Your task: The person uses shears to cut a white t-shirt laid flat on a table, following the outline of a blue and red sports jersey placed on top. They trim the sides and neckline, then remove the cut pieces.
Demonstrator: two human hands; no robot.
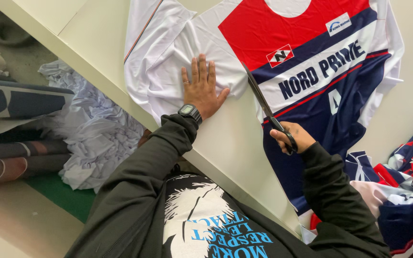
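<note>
Scissors (pixel 264 102) working at printed sports jersey fabric (pixel 311 62) lying on pale cutting table (pixel 235 143) | I am watching right hand (pixel 292 137) gripping their handles, blades apart | left hand (pixel 201 88) lying spread, pinning the white sleeve part | cloth looking thin, limp, slippery; best held flat beside the blades.

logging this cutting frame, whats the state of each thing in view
left hand: flat, pressing the printed fabric
right hand: gripping the scissors
scissors: blades nearly closed, at the fabric's edge
printed fabric: spread on the table
table: bearing the fabric
white cloth pile: crumpled on the floor
</note>
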